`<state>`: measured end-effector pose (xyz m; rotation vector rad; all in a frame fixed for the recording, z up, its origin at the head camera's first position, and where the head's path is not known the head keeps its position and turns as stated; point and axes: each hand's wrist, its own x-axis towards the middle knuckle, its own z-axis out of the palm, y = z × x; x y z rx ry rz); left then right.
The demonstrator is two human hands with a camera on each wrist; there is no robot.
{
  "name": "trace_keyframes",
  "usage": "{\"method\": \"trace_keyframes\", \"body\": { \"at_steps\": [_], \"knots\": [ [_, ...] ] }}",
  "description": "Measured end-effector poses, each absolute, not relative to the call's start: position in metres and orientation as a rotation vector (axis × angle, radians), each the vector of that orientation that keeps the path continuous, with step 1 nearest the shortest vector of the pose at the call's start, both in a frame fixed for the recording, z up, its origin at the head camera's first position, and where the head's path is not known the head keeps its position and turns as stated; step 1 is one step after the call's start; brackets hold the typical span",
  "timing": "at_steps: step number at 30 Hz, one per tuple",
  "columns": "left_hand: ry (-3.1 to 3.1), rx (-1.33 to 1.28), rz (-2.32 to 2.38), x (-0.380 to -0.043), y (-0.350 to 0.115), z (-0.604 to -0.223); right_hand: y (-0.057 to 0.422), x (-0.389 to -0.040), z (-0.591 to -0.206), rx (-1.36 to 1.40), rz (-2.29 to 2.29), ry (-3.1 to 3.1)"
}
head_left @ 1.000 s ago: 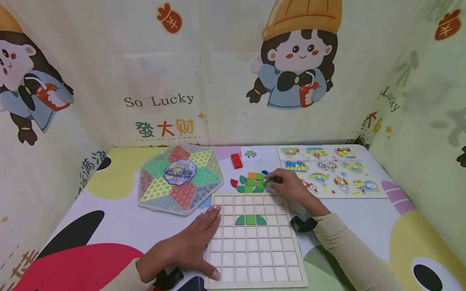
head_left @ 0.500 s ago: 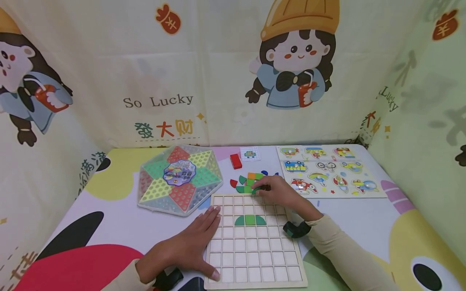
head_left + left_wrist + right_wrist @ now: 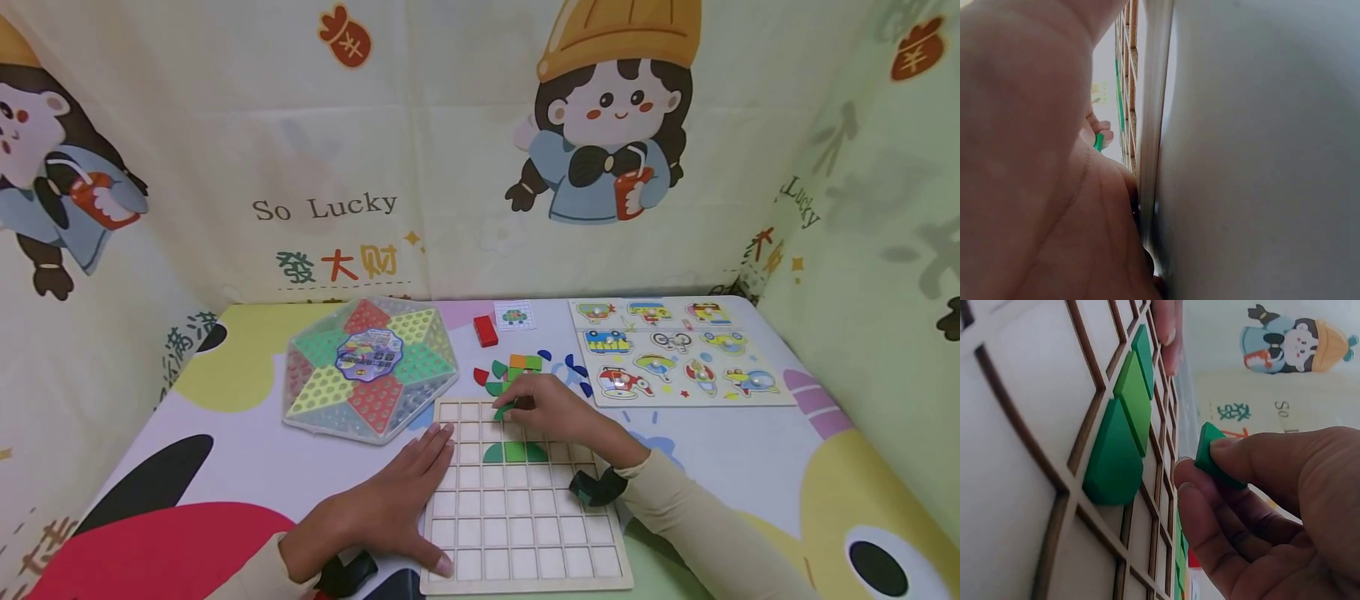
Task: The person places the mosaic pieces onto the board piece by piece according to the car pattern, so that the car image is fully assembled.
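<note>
My right hand pinches a dark green tile between thumb and fingers, over the far rows of the wooden grid board. In the right wrist view the tile is held just off the grid. One row below sit a light green square tile and dark green rounded tiles on either side of it, side by side in the cells. My left hand lies with fingers spread along the board's left edge, thumb on the near left corner.
Behind the board lies a pile of loose tiles in green, orange and red, with several blue pieces to its right. A hexagonal game board, a red block, a pattern card and a picture puzzle board surround it.
My right hand has moved left and nearer, from the right side of the tile pile to above the board's far rows, carrying the green tile. My left hand has stayed put.
</note>
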<state>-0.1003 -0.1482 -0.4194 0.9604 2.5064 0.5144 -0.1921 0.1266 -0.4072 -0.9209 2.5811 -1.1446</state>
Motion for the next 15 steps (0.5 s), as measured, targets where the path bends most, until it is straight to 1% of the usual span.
{"method": "trace_keyframes", "body": {
  "at_steps": [9, 15],
  "knots": [
    [2.501, 0.958, 0.519, -0.101, -0.148, -0.420, 0.117, -0.181, -0.404, -0.899, -1.150, 2.514],
    [2.494, 0.951, 0.521, -0.101, -0.149, -0.420, 0.109, -0.174, -0.404, -0.974, -1.124, 2.481]
  ]
}}
